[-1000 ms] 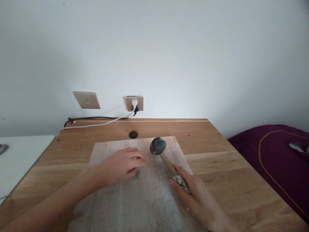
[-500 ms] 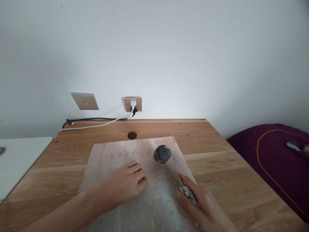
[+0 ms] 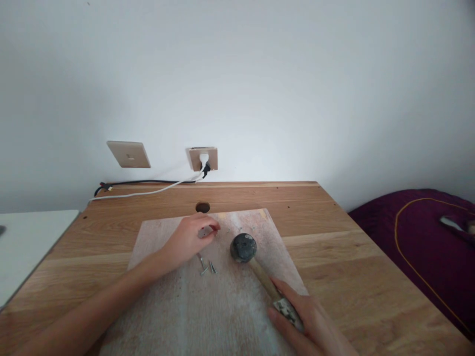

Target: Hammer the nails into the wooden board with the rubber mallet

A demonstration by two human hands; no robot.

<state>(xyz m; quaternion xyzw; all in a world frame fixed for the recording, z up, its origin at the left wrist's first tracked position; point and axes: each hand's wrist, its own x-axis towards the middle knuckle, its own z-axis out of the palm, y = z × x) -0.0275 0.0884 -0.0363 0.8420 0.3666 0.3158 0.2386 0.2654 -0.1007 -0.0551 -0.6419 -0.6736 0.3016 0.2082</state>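
My right hand (image 3: pixel 302 316) is closed around the wooden handle of a mallet (image 3: pixel 243 248). The dark, round head hovers over or rests on a pale wooden board (image 3: pixel 208 316); I cannot tell which. My left hand (image 3: pixel 195 235) is near the board's far edge, thumb and fingertips pinched together; anything between them is too small to make out. Several loose screws (image 3: pixel 210 267) lie on the board just below that hand. Small screws (image 3: pixel 240 228) stand in a row near the far edge, beyond the mallet head. Part of the row is hidden behind my left hand.
The board lies on a wooden table (image 3: pixel 334 257) against a white wall. A socket (image 3: pixel 203 159) with plugs and cables (image 3: pixel 148 192) is behind it, near a round cable hole (image 3: pixel 202 207). A white surface (image 3: pixel 33 247) is at left, purple fabric (image 3: pixel 430 247) at right.
My left hand has moved up to the board's far edge and pinched its fingers, uncovering the loose screws. The mallet head has shifted slightly left and nearer to me.
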